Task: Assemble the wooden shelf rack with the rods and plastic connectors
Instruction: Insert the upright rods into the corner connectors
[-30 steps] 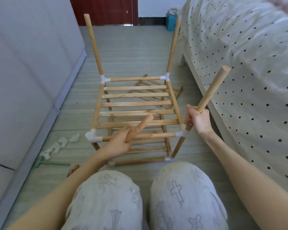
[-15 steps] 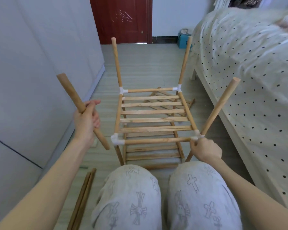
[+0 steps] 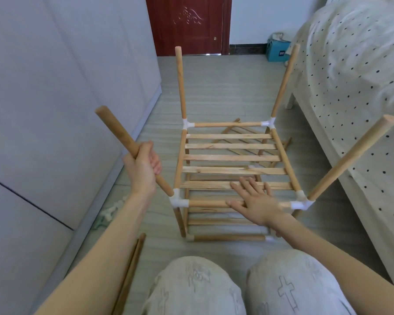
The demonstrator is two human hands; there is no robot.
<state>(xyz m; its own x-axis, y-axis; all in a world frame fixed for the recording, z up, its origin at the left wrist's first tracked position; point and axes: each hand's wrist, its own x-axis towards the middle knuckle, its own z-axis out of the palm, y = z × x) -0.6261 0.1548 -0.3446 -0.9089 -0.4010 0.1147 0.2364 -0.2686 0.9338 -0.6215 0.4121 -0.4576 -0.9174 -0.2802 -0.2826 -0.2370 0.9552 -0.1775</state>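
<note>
The wooden shelf rack [image 3: 233, 158] stands on the floor in front of my knees, its slatted shelf joined by white plastic connectors. Two rods rise from the far corners. My left hand [image 3: 143, 167] grips a thick rod [image 3: 116, 130] whose lower end meets the near left connector [image 3: 178, 201]. Another rod [image 3: 350, 158] leans out of the near right connector [image 3: 301, 203] toward the bed. My right hand [image 3: 255, 201] lies flat with spread fingers on the front rail and nearest slat.
A polka-dot bed [image 3: 350, 76] runs along the right, a grey cabinet wall [image 3: 55, 87] along the left. Spare rods [image 3: 132, 269] and loose white connectors [image 3: 107, 214] lie on the floor at left. A spare slatted panel lies under the rack. A blue box [image 3: 278, 52] sits by the red door.
My left hand has brought its rod's lower end to the near left connector. My right hand has let go of the right rod and moved left onto the front rail, fingers spread.
</note>
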